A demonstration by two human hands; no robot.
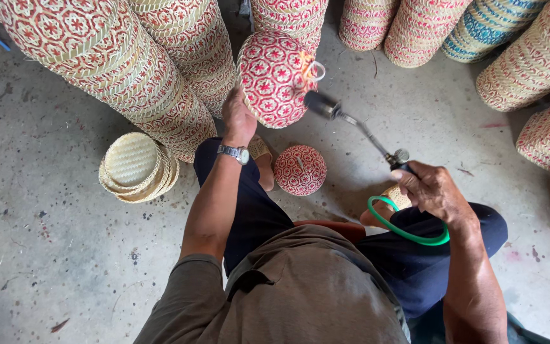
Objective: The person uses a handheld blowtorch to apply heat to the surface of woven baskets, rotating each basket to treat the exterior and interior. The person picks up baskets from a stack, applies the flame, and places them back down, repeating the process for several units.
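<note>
The left hand (238, 118) is gripping a red-and-white woven basket (274, 78), fingers wrapped behind it, tilting it toward the gas torch (351, 124) (green hose (408, 230) trailing) that the right hand (434, 190) is clasping; another small basket (300, 169) is lying on the floor (52, 242) below

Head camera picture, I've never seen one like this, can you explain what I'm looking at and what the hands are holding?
The camera sits on a seated person's head, looking down at their own arms and lap. The left hand holds up a red-and-white woven basket. The right hand grips a gas torch fed by a green hose, its nozzle beside the basket. On the concrete floor lie a smaller red basket and plain nested lids. Tall stacks of baskets stand behind.
</note>
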